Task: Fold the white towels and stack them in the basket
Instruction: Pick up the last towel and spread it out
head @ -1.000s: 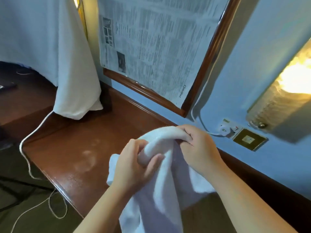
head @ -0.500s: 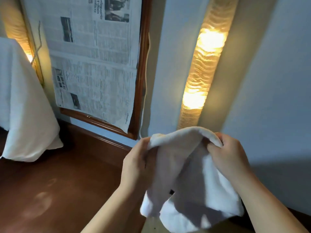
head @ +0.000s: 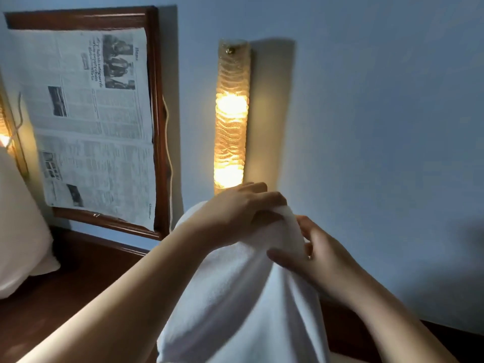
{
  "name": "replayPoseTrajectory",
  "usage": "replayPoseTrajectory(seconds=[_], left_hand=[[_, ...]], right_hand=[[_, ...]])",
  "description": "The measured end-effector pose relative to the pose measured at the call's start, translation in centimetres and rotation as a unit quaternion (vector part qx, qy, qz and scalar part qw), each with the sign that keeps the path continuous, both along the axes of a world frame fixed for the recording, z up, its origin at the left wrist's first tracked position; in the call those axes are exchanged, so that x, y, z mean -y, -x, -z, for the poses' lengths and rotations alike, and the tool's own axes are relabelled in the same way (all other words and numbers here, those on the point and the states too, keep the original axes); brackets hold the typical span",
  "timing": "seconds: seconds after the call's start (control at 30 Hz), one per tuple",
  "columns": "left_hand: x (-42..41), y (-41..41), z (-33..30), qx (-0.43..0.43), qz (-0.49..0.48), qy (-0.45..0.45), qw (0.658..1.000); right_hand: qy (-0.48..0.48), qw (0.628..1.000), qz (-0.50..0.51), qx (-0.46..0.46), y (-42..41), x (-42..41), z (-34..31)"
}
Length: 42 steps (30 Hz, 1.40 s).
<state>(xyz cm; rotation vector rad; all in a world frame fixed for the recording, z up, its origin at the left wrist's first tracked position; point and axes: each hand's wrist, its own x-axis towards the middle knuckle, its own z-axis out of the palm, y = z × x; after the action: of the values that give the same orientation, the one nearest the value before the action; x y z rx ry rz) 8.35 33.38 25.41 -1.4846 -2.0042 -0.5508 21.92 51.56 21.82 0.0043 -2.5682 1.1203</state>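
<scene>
Dark polished wood of the counter (head: 78,292) fills the lower left of the frame and runs back to a pale blue wall; nearest the camera, a white towel (head: 235,297) hangs in a soft bunched column from the middle of the frame down past the bottom edge, held up in the air and not resting on the counter as far as can be seen; the left hand (head: 235,208) comes in from the lower left and grips the top of the towel, its fingers curled over a fold of cloth at the highest point; the right hand (head: 314,255) sits just below and to the right, thumb laid across the cloth and fingers tucked behind it, pinching the fabric; no basket shows in this view.

The step in hand looks like finding an edge or corners, since the cloth is gathered and no straight hem is visible; to do it well, I judge the hands should slide apart along one hem until each pinches a corner, let the towel drop flat under its own weight, then bring corner to corner; folding while it is bunched would likely trap creases.

Farther back, a white cloth (head: 21,231) drapes at the left edge; on the wall, a wooden frame (head: 159,121) covered with newspaper (head: 91,121) hangs at upper left, and a lit wall lamp (head: 231,113) glows at centre.
</scene>
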Motion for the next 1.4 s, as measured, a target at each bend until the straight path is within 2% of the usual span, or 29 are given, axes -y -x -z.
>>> replayPoseTrajectory(seconds=[0.1,0.23,0.33,0.43,0.5,0.57,0.63,0.67,0.73,0.77,0.83,0.97,1.1,1.2,1.27,1.4], left_hand=[[-1.0,-1.9,-0.1,0.054,0.006,-0.001,0.999],[-0.2,-2.5,0.9,0.195,-0.031,-0.051,0.979],[1.3,-2.2,3.2,0.326,-0.050,-0.031,0.943],[2.4,-1.5,6.1,0.443,-0.022,-0.011,0.896],[2.4,-1.6,7.2,0.491,-0.004,-0.057,0.869],[2.2,-2.0,6.8,0.525,0.011,-0.154,0.837],[2.2,-2.5,4.7,0.514,0.013,-0.247,0.821],[2.2,-2.7,3.3,0.493,0.013,-0.276,0.825],[2.2,-3.4,0.7,0.449,0.031,-0.285,0.846],[2.2,-4.0,-0.6,0.433,0.047,-0.274,0.857],[2.2,-5.4,-2.5,0.405,0.071,-0.248,0.877],[2.5,-7.6,-5.0,0.367,0.077,-0.265,0.888],[3.6,-9.4,-5.5,0.365,0.126,-0.231,0.893],[4.8,-10.5,-5.5,0.344,0.154,-0.203,0.904],[5.8,-10.8,-5.7,0.347,0.171,-0.217,0.896],[7.5,-11.3,-6.0,0.325,0.141,-0.274,0.894]], right_hand=[[-0.012,0.998,0.047,-0.041,-0.3,-0.7,-0.8],[-0.006,0.990,0.101,-0.095,-1.5,-0.9,-0.5],[0.034,0.982,0.139,-0.121,-2.7,-1.0,-0.8],[0.077,0.976,0.151,-0.138,-3.9,-0.7,-1.5],[0.097,0.976,0.140,-0.135,-4.6,-0.1,-1.9],[0.108,0.983,0.111,-0.100,-5.2,0.5,-2.3],[0.114,0.991,0.064,-0.024,-5.7,1.2,-2.2],[0.101,0.994,0.041,0.026,-6.0,1.7,-2.1],[0.046,0.994,0.018,0.097,-6.6,2.8,-1.6],[0.030,0.994,0.015,0.104,-6.8,3.4,-1.4],[0.053,0.995,0.003,0.087,-7.2,4.7,-1.2],[0.195,0.980,-0.039,0.002,-8.8,6.6,-2.2],[0.227,0.965,0.013,-0.131,-8.9,7.5,-3.5],[0.307,0.945,-0.041,-0.108,-8.8,7.6,-4.1],[0.303,0.947,-0.072,-0.075,-9.2,8.1,-4.2],[0.212,0.972,-0.016,-0.103,-9.5,9.6,-4.8]])
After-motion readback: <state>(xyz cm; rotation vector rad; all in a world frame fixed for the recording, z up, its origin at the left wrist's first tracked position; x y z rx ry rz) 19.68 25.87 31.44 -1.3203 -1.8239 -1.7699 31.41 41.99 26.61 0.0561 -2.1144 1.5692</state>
